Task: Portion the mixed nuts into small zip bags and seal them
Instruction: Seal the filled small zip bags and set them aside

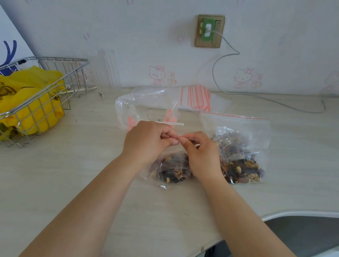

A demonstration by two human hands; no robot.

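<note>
Your left hand (147,141) and right hand (203,154) meet over the middle of the table (66,179), thumbs and forefingers curled and nearly touching each other. Both pinch the top strip of a small zip bag (168,170) that holds mixed nuts (172,172); the bag's filled bottom lies on the table beneath your wrists, and your hands hide most of its upper part. Whether its strip is pressed fully closed under your fingers cannot be told.

Just right of your right hand lies a second small bag (239,148), flat on the table, with a red line along its top edge and nuts gathered in its near half. Your right hand covers its left edge.

Beyond your hands, a larger clear bag (145,105) lies crumpled and open on the table, with a white strip at its near edge just past your left knuckles. To its right, by the wall, sits a stack of unused zip bags (196,98) with red stripes.

At the far left stands a wire basket (43,99) with yellow plastic bags (26,94) in it, well apart from your hands. A wall socket (210,31) carries a green plug, and its grey cable (265,98) runs down and across the far right of the table.
</note>
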